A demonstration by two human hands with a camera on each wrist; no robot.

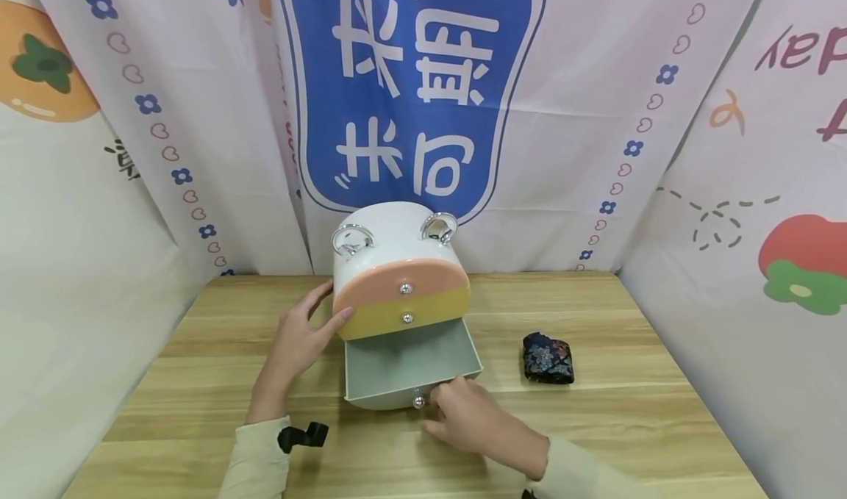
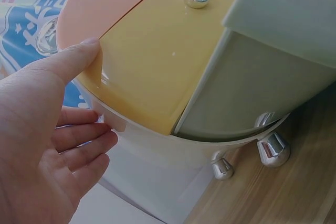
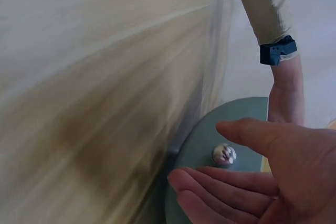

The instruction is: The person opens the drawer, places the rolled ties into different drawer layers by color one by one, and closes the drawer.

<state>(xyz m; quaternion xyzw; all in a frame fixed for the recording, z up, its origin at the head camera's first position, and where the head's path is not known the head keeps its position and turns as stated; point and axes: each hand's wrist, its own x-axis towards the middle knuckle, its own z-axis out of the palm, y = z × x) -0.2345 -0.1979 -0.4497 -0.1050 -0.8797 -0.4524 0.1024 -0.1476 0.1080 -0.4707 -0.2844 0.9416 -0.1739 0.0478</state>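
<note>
A small white drawer cabinet stands at the back of the table. Its orange top drawer and yellow middle drawer are closed, while the grey-green bottom drawer is pulled out and holds nothing visible. My left hand steadies the cabinet's left side: the thumb lies on the front edge of the drawers, and the other fingers extend along the side wall. At the bottom drawer's front is my right hand, its thumb and fingers spread around the silver knob, with a gap showing between them in the right wrist view.
A dark floral folded pouch or cloth lies on the wooden table to the right of the cabinet. Printed curtains hang directly behind the table. Two silver rings stick out from the cabinet's top.
</note>
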